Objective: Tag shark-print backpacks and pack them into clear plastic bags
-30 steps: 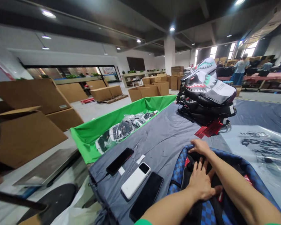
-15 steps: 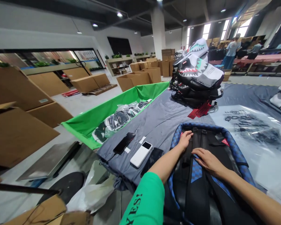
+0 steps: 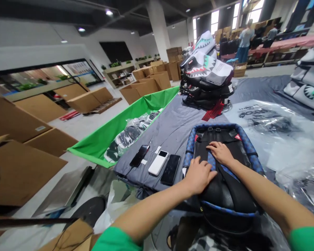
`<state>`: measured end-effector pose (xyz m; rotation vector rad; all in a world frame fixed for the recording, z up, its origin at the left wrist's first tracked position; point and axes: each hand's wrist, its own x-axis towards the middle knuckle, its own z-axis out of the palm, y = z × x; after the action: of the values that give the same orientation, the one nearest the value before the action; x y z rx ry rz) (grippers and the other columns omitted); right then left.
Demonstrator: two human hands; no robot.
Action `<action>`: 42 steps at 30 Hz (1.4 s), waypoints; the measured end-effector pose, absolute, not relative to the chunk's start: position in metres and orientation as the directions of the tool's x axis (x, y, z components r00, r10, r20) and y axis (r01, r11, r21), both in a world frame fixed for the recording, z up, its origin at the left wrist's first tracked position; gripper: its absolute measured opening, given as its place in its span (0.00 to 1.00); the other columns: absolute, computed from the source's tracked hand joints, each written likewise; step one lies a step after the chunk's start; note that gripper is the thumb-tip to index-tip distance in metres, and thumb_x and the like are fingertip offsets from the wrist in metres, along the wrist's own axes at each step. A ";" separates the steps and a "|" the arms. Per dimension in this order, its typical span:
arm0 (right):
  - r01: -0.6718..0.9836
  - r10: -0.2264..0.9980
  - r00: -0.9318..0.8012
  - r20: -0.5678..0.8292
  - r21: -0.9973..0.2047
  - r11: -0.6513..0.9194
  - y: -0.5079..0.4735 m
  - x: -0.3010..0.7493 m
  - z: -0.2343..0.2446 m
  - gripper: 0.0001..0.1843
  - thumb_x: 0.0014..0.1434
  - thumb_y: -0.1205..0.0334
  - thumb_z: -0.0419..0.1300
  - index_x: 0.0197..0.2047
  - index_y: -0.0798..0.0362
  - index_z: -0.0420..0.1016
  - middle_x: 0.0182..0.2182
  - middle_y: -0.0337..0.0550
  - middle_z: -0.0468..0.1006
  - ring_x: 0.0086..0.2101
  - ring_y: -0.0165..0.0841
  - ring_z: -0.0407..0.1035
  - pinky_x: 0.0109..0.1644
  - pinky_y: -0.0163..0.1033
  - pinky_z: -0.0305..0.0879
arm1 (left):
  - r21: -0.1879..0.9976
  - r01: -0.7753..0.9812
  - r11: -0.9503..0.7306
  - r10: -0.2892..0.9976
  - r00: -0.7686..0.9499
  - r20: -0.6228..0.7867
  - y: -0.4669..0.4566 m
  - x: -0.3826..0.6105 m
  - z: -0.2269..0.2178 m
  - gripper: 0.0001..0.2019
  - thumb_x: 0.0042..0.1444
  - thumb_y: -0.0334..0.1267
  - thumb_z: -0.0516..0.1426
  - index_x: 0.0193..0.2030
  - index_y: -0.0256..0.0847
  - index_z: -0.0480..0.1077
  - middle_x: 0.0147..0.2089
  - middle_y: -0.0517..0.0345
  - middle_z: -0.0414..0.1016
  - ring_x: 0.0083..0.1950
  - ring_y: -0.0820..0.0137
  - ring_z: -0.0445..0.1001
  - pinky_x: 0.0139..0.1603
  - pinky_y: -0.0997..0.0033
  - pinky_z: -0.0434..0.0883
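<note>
Now: blue-checked backpack lies straps-up on the grey table cloth, at the near edge, directly before me. Left hand rests flat on the black back panel, lower left side, fingers spread, gripping nothing. Right hand lies palm-down further up the panel, across a strap, also open and holding nothing. Just left of the backpack, in a row on the cloth: black phone, white power bank, second black phone. Beyond: stack of shark-mouth backpacks. Green bin along the table's left edge.
</note>
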<state>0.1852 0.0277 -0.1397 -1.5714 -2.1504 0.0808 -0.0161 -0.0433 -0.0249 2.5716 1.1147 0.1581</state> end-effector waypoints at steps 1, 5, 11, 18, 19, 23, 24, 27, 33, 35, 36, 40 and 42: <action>0.885 0.914 -0.218 0.342 -0.325 0.333 0.028 0.184 -0.141 0.21 0.68 0.64 0.51 0.59 0.46 0.77 0.56 0.50 0.74 0.50 0.44 0.68 0.54 0.49 0.65 | 0.270 0.607 -0.747 0.638 0.769 0.035 -0.051 -0.012 -0.019 0.20 0.68 0.52 0.53 0.51 0.38 0.75 0.57 0.43 0.75 0.65 0.50 0.66 0.68 0.46 0.61; 0.872 0.907 -0.167 0.388 -0.371 0.320 0.032 0.181 -0.141 0.20 0.67 0.64 0.52 0.56 0.47 0.79 0.55 0.50 0.75 0.51 0.44 0.69 0.55 0.50 0.66 | 0.164 0.063 -0.984 0.065 0.998 0.007 -0.060 0.008 -0.029 0.22 0.68 0.55 0.52 0.56 0.42 0.73 0.53 0.49 0.76 0.57 0.61 0.70 0.62 0.62 0.66; 0.802 0.876 -0.106 0.470 -0.480 0.355 -0.010 0.188 -0.110 0.22 0.70 0.63 0.43 0.56 0.51 0.74 0.50 0.50 0.77 0.48 0.38 0.71 0.54 0.45 0.69 | 0.178 0.263 -0.948 0.261 0.965 -0.035 -0.028 0.022 -0.108 0.18 0.68 0.43 0.53 0.61 0.43 0.70 0.58 0.48 0.72 0.58 0.60 0.68 0.60 0.61 0.66; 0.277 0.378 -0.876 0.299 -0.330 0.902 -0.124 0.156 -0.088 0.07 0.64 0.59 0.54 0.35 0.50 0.70 0.27 0.39 0.75 0.27 0.33 0.64 0.33 0.41 0.58 | 0.173 0.327 -0.929 0.335 0.942 0.019 -0.033 0.016 -0.129 0.19 0.70 0.38 0.47 0.61 0.40 0.72 0.59 0.46 0.75 0.60 0.58 0.68 0.69 0.51 0.58; 0.271 0.369 -0.887 0.276 -0.336 0.902 -0.125 0.152 -0.097 0.06 0.63 0.59 0.56 0.35 0.50 0.69 0.26 0.38 0.74 0.25 0.32 0.63 0.31 0.41 0.55 | 0.161 0.343 -0.926 0.354 0.934 0.048 -0.034 0.016 -0.129 0.21 0.71 0.38 0.45 0.63 0.42 0.70 0.62 0.46 0.73 0.63 0.57 0.67 0.71 0.49 0.56; 0.201 0.311 -0.863 0.398 -0.294 0.935 -0.099 0.147 -0.149 0.05 0.57 0.62 0.53 0.29 0.49 0.64 0.22 0.37 0.71 0.23 0.32 0.62 0.28 0.39 0.52 | 0.148 0.477 -0.866 0.495 0.859 0.128 -0.031 0.014 -0.136 0.23 0.71 0.42 0.45 0.70 0.49 0.65 0.72 0.52 0.65 0.74 0.54 0.56 0.75 0.44 0.49; 0.194 0.297 -0.844 0.447 -0.262 0.945 -0.092 0.147 -0.161 0.05 0.57 0.62 0.52 0.28 0.48 0.63 0.22 0.37 0.70 0.23 0.32 0.61 0.28 0.39 0.52 | 0.158 0.516 -0.842 0.536 0.833 0.134 -0.029 0.014 -0.139 0.23 0.71 0.43 0.46 0.70 0.50 0.65 0.72 0.53 0.65 0.74 0.54 0.55 0.75 0.43 0.49; 0.243 0.310 -0.794 0.524 -0.194 0.950 -0.084 0.147 -0.180 0.06 0.56 0.64 0.49 0.28 0.48 0.62 0.21 0.36 0.69 0.23 0.31 0.61 0.28 0.39 0.53 | 0.190 0.583 -0.790 0.608 0.784 0.124 -0.024 0.016 -0.144 0.23 0.71 0.44 0.47 0.69 0.53 0.65 0.72 0.55 0.65 0.75 0.52 0.55 0.76 0.40 0.47; 0.329 0.275 -0.755 0.596 -0.019 0.944 -0.099 0.150 -0.146 0.10 0.61 0.64 0.50 0.30 0.50 0.68 0.22 0.38 0.71 0.22 0.33 0.61 0.28 0.41 0.55 | 0.151 0.704 -0.694 0.713 0.701 0.010 -0.040 0.014 -0.132 0.31 0.67 0.53 0.52 0.75 0.58 0.53 0.80 0.53 0.43 0.79 0.36 0.38 0.70 0.20 0.43; 0.506 0.378 -0.642 0.667 0.000 0.862 -0.097 0.164 -0.127 0.10 0.64 0.64 0.51 0.36 0.51 0.73 0.28 0.42 0.76 0.30 0.35 0.68 0.37 0.43 0.64 | 0.162 0.673 -0.722 0.672 0.737 -0.070 -0.056 0.007 -0.124 0.36 0.66 0.58 0.52 0.77 0.56 0.47 0.81 0.50 0.38 0.79 0.35 0.36 0.70 0.20 0.43; 0.636 0.480 -0.541 0.690 -0.037 0.770 -0.093 0.173 -0.119 0.11 0.65 0.64 0.51 0.42 0.51 0.75 0.35 0.47 0.79 0.37 0.38 0.72 0.45 0.45 0.67 | 0.180 0.649 -0.739 0.642 0.760 -0.100 -0.064 0.004 -0.119 0.40 0.63 0.62 0.52 0.78 0.54 0.44 0.81 0.47 0.36 0.79 0.34 0.34 0.70 0.20 0.43; 0.941 0.895 -0.004 0.447 -0.302 0.155 -0.064 0.205 -0.117 0.25 0.65 0.66 0.51 0.64 0.53 0.70 0.65 0.58 0.68 0.65 0.50 0.58 0.67 0.60 0.55 | 0.223 0.582 -0.782 0.553 0.813 -0.182 -0.081 -0.007 -0.096 0.58 0.48 0.80 0.51 0.78 0.49 0.41 0.80 0.42 0.35 0.78 0.31 0.33 0.69 0.18 0.41; 0.943 0.939 0.103 0.329 -0.332 0.013 -0.052 0.211 -0.130 0.27 0.65 0.65 0.53 0.66 0.54 0.69 0.67 0.59 0.65 0.67 0.52 0.57 0.68 0.62 0.54 | 0.189 0.555 -0.810 0.513 0.827 -0.232 -0.074 -0.004 -0.084 0.57 0.46 0.80 0.52 0.77 0.51 0.48 0.80 0.44 0.42 0.77 0.30 0.41 0.68 0.19 0.48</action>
<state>0.2105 -0.0522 -0.1299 -1.9220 -1.8318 -0.0124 -0.0040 -0.0739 -0.0835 2.7610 0.8209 -0.2480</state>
